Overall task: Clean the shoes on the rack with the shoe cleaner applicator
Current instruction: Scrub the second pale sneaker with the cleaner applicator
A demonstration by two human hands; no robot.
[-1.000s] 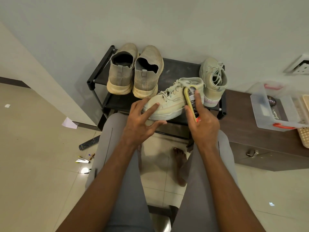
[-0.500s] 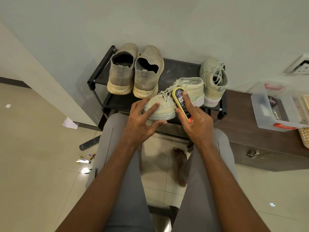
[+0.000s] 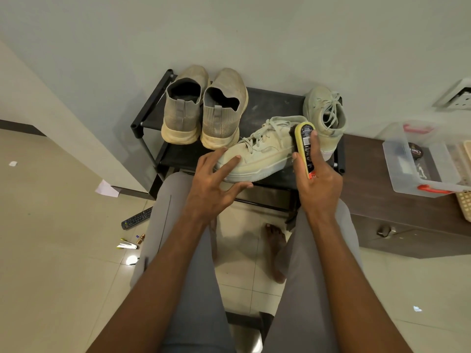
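Observation:
A pale green lace-up sneaker (image 3: 265,156) lies sideways at the front edge of the black shoe rack (image 3: 270,103), toe pointing left. My left hand (image 3: 216,184) steadies its toe, fingers spread on top and thumb under the sole. My right hand (image 3: 316,179) grips the yellow-edged shoe cleaner applicator (image 3: 304,146) and presses it against the sneaker's heel side. The matching sneaker (image 3: 326,118) stands at the rack's right end. A pair of beige knit shoes (image 3: 204,110) stands at the left, heels toward me.
A brown low cabinet (image 3: 397,217) to the right carries a clear plastic box (image 3: 428,161) with a red latch. On the tiled floor to the left lie a remote control (image 3: 136,218), small tools (image 3: 128,244) and a paper scrap (image 3: 107,189). My knees sit under the rack's front.
My right hand slid the applicator left along the sneaker's side and then back right to the heel. My left hand stayed on the toe.

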